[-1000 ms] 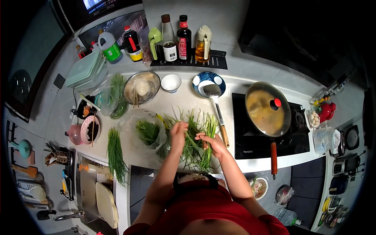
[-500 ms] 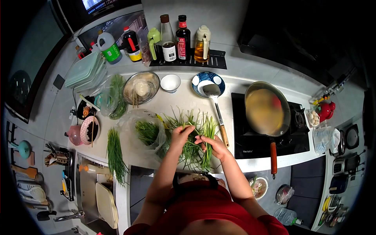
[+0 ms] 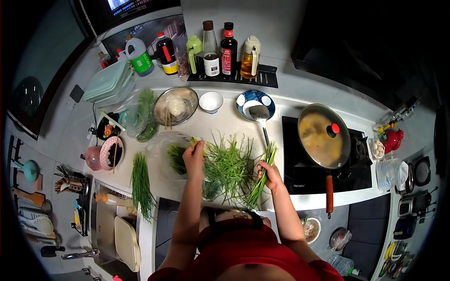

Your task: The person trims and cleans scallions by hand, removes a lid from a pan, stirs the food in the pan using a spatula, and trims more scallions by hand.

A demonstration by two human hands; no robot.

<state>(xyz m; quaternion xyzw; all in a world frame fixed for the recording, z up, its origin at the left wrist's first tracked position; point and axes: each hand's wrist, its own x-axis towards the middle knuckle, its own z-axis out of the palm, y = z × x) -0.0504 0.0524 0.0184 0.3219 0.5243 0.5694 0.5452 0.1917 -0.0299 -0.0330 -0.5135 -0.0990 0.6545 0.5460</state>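
My right hand (image 3: 270, 177) is wrapped round a bunch of garlic chives (image 3: 260, 183), holding it upright at a slant over the counter's front. My left hand (image 3: 193, 159) is closed with fingertips pinched at the mouth of a clear plastic bag (image 3: 161, 145); whether it grips the bag or a thin stalk I cannot make out. More chives (image 3: 176, 155) show inside that bag. Between my hands lies a loose, tangled heap of chives (image 3: 229, 164). To the left, a neat bundle of chives (image 3: 140, 182) hangs over the counter edge.
A lidded pan (image 3: 323, 136) stands on the black hob (image 3: 300, 180) at right, its handle (image 3: 329, 193) jutting forward. A spatula (image 3: 260, 114) rests in a blue bowl (image 3: 248, 96). At the back stand a white bowl (image 3: 211, 102) and a metal basin (image 3: 183, 96). The sink (image 3: 105, 225) is at left.
My hands have moved apart: the left went left to the bag, the right went right with its bunch of chives. The view has shifted slightly.
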